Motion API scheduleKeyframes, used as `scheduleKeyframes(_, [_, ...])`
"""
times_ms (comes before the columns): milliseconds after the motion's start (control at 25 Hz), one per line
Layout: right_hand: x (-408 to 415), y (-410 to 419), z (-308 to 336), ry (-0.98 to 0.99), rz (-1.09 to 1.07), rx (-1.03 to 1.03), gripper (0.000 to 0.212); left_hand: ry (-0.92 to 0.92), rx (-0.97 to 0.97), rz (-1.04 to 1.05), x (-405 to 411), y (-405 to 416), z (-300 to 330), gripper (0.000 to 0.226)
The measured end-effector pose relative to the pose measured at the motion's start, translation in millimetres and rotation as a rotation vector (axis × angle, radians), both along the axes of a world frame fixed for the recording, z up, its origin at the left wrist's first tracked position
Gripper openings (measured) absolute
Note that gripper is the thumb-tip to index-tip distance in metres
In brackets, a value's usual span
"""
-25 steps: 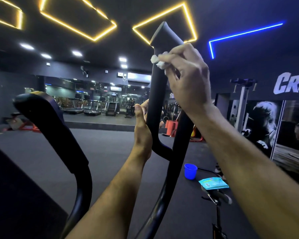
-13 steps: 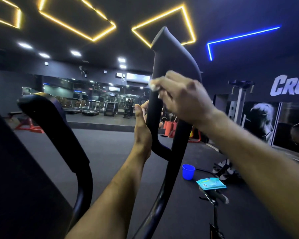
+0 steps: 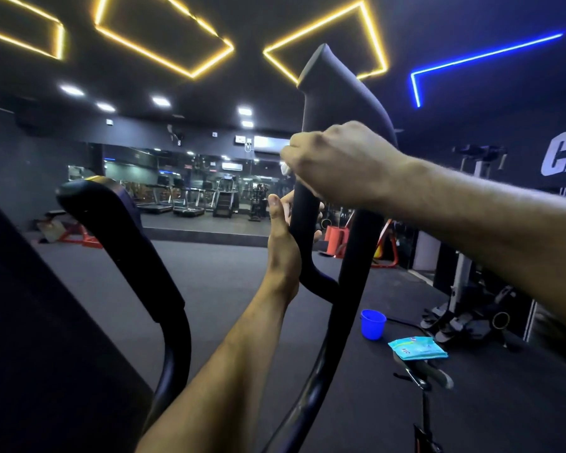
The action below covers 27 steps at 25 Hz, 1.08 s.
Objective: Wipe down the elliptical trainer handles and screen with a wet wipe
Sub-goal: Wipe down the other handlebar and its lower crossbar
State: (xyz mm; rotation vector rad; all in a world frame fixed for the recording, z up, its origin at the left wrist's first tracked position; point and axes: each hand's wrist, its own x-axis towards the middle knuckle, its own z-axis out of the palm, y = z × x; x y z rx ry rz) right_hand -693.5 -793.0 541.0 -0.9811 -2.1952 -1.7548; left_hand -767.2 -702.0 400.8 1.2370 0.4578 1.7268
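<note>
Wiping the right handle while the other hand steadies it

The right hand [image 3: 337, 165] is gripping the upper part of the elliptical's right handle [image 3: 335, 103], its fingers curled around the bar and clamped on a white wet wipe [image 3: 286, 168], of which only a small corner is peeking out at the fingertips. Wrapping the wipe round the bar this way is probably letting one stroke clean the whole grip at once. Lower on the same handle, the left hand [image 3: 283, 243] is holding the inner branch of the bar, thumb up along the near side and fingers curled behind it; it seems to be bracing the handle so the swinging arm is not drifting under the rubbing. The left handle [image 3: 111, 230] is standing apart at the left, untouched by either hand, and the screen is not clearly showing. On the floor to the right, a blue cup [image 3: 372, 323] is sitting near a teal pack of wipes [image 3: 417, 348], which is resting on a piece of equipment, likely kept within reach for a fresh sheet
</note>
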Motion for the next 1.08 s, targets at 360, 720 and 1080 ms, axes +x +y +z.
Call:
scheduleKeyframes(360, [2.9, -4.1, 21.0, 0.130, 0.074, 0.055, 0.007, 0.083, 0.028, -0.110, -9.7, -1.7, -1.2, 0.079])
scheduleKeyframes(720, [-3.2, -19.5, 24.2, 0.113, 0.024, -0.068, 0.016, 0.121, 0.019, -0.095, -10.6, -6.0, -2.4, 0.083])
scheduleKeyframes(1080, [-2.3, -18.6, 3.5, 0.120, -0.042, -0.033, 0.008, 0.104, 0.004, -0.127, -8.8, 1.2, -5.6, 0.090])
